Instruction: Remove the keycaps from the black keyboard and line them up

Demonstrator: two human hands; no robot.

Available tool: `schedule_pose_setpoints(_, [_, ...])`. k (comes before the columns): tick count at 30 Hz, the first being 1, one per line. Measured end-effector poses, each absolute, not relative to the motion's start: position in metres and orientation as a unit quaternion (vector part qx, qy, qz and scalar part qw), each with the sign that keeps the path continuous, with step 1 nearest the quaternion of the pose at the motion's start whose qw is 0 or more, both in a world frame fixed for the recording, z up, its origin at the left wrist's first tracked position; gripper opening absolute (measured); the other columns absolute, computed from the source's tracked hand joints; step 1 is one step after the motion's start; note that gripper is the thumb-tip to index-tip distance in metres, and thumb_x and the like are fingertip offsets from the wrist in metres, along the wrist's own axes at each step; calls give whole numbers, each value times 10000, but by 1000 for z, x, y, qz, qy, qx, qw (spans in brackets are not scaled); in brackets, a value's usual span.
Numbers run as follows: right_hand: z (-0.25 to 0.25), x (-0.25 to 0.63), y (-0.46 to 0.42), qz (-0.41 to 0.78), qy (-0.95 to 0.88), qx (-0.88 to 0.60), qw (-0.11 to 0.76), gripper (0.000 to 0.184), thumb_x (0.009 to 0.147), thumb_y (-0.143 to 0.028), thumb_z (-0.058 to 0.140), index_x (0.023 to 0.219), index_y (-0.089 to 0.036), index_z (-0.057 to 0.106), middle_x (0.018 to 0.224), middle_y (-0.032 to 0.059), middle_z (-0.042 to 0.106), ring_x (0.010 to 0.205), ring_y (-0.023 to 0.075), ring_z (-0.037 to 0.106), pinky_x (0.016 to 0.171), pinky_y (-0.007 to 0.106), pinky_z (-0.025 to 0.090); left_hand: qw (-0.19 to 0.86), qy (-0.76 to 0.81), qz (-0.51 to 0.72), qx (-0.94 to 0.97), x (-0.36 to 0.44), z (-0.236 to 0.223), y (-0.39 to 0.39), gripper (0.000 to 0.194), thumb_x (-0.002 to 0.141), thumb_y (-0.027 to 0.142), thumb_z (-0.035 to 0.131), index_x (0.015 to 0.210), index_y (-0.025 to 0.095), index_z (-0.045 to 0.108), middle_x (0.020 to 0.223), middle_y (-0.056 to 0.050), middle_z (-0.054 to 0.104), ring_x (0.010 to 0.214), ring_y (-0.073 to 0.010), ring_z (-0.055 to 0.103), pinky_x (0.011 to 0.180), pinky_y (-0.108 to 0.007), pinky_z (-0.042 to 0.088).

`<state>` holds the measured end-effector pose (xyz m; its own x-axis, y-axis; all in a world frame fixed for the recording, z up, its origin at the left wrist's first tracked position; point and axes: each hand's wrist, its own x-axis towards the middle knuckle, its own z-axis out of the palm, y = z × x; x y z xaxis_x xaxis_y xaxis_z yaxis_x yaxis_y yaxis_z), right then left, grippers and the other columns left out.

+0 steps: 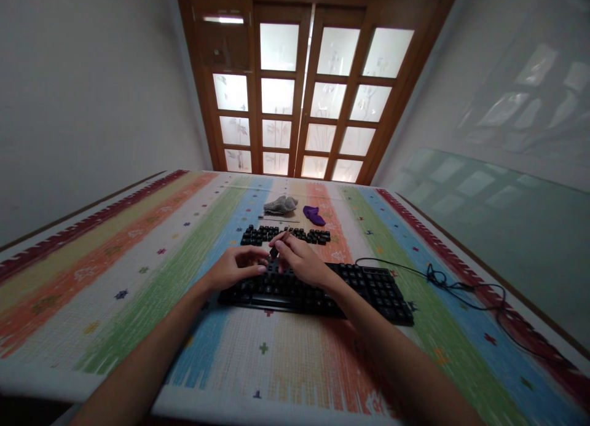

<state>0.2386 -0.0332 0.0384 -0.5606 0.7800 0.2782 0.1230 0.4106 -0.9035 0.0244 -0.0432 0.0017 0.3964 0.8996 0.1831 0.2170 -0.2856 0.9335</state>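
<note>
A black keyboard (295, 300) lies across the striped cloth in front of me, with my forearms reaching over it. My right hand (302, 260) is above its upper left part, pinching a small black keycap (273, 252) between thumb and fingers. My left hand (235, 267) hovers over the keyboard's left end, thumb and fingers parted. Its fingertips come close to the keycap; I cannot tell whether they touch it. Just beyond the keyboard, loose black keycaps (320, 236) are laid out in rows, partly hidden behind my right hand.
Farther back lie a grey cloth (280, 205), a purple cloth (314, 215) and a thin stick-like tool (281, 219). The keyboard's cable (442, 280) runs tangled off to the right. Walls flank the table (152, 266), and wooden glass-paned doors (297, 94) stand at its far end.
</note>
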Motion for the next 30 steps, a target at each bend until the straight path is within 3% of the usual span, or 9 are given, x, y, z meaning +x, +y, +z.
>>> schedule_pose_setpoints(3, [39, 243, -34, 455, -763, -294, 351, 192, 992, -338, 411, 967, -179, 515, 714, -26, 552, 536, 105, 578, 546, 235, 442, 469, 384, 390, 694, 24, 0, -43, 409, 724, 369, 777, 1071, 166, 702, 947, -62, 748, 768, -164, 671, 743, -305, 546])
schedule_pose_setpoints(7, [41, 246, -35, 439, -775, -294, 347, 183, 996, -316, 408, 971, -173, 520, 707, -25, 565, 539, 108, 575, 556, 237, 432, 483, 380, 398, 681, 25, 2, -44, 371, 732, 346, 780, 1055, 177, 713, 1004, -70, 753, 900, -202, 693, 843, -345, 552])
schedule_pose_setpoints(16, [44, 248, -31, 337, -807, -328, 357, 194, 998, -283, 424, 944, -165, 568, 682, -12, 582, 632, 136, 577, 679, 263, 425, 415, 372, 447, 700, 30, -1, -43, 200, 752, 287, 777, 923, 187, 748, 1024, -71, 731, 991, -210, 677, 904, -352, 553])
schedule_pose_setpoints(22, [46, 247, -29, 341, -806, -327, 357, 194, 1000, -262, 417, 919, -163, 563, 716, -2, 587, 637, 132, 573, 679, 258, 424, 399, 385, 457, 696, 32, 2, -45, 213, 727, 282, 798, 909, 189, 738, 950, -50, 709, 914, -189, 675, 834, -321, 567])
schedule_pose_setpoints(30, [53, 248, -31, 332, -817, -312, 354, 181, 999, -257, 420, 908, -173, 552, 736, 10, 589, 693, 147, 579, 680, 267, 428, 360, 467, 476, 653, 27, 4, -36, 360, 706, 433, 798, 949, 184, 708, 915, -50, 729, 836, -207, 675, 787, -352, 557])
